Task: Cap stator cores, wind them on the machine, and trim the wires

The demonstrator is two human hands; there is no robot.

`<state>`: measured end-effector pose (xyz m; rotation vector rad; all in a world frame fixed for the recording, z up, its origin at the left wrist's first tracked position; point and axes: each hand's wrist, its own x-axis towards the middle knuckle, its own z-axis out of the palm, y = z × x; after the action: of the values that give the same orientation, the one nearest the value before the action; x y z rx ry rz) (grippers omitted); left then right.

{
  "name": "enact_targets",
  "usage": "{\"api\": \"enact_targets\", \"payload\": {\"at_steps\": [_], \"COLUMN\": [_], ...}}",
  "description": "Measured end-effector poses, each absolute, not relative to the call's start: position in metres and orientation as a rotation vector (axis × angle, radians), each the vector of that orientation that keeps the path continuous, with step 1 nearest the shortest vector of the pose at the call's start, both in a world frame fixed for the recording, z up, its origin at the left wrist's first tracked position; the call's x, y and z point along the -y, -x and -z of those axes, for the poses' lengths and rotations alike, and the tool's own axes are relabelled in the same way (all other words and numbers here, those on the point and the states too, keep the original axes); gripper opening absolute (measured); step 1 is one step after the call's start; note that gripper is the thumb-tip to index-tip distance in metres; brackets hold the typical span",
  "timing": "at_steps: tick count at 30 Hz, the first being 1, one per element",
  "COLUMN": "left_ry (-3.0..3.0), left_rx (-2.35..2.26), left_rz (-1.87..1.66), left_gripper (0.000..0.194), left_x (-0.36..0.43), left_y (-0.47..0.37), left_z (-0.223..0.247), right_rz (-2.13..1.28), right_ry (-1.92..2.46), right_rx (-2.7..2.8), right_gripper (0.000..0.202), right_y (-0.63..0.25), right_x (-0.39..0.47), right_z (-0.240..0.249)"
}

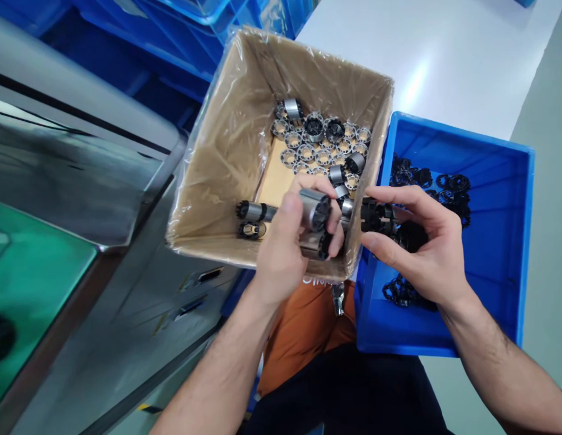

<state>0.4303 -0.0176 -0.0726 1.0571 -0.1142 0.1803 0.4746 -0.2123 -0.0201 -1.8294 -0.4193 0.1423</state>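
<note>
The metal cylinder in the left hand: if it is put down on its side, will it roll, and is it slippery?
The metal cylinder is round, so it would probably roll on its side. Its shiny surface looks smooth, perhaps slippery. The left hand holds two, so they seem fairly light.

Single head-worn view, looking steeply down and forward, close over both hands. Left hand (285, 241) and right hand (421, 248) dead centre; cardboard box (226, 139) beyond, blue bin (503, 199) beside the right.
</note>
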Motion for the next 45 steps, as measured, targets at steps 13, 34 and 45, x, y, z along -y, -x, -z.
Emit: {"api": "enact_targets", "payload": {"at_steps": [13, 34, 45], "left_ry": [-1.350, -1.414, -1.198], "left_rx": [0.084, 0.073, -0.167], "left_rz": [-0.018, 0.097, -0.032], "left_gripper": [0.043, 0.062, 0.044], "left_x": [0.010, 0.007, 0.005], "left_y": [-0.424, -0.420, -0.436], "left_z": [0.073, 0.069, 0.069], "right_rz": [-0.088, -0.061, -0.170], "right_ry": [1.856, 1.772, 1.738], "right_rx": [0.478, 0.574, 0.605], "right_gripper": [0.035, 0.035, 0.034], "right_y": [-0.465, -0.468, -0.471], "right_x": [0.203, 0.208, 0.211], "right_z": [0.027, 0.032, 0.026]}}
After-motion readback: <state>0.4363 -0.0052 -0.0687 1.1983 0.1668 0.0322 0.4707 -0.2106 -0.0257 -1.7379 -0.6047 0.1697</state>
